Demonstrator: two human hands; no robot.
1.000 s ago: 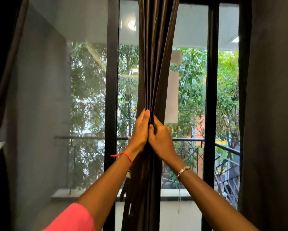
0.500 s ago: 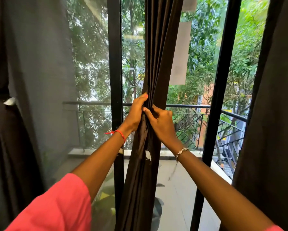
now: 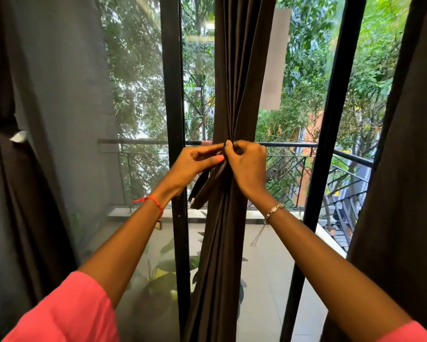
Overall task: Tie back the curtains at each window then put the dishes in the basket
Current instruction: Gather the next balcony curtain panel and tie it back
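Brown cloth fills my grip. Both arms reach straight out and my hands meet on the gathered curtain (image 3: 234,70), level with the balcony railing (image 3: 294,145). My left hand (image 3: 195,164) lies sideways, thumb and forefinger pinching the tie strap (image 3: 202,191) against the folds, the other fingers loosely stretched. My right hand (image 3: 249,166) is curled tight, knuckles toward me, gripping the curtain's bunch at the same spot.

Half a second ago both hands stood more upright, fingers pointing up the cloth. Now they have turned level, and a strap end hangs below my left palm that did not show before.

The curtain hangs mid-window between two black frame bars (image 3: 173,95) — dark and matte, drawn narrow at my hands, falling in long pleats below.
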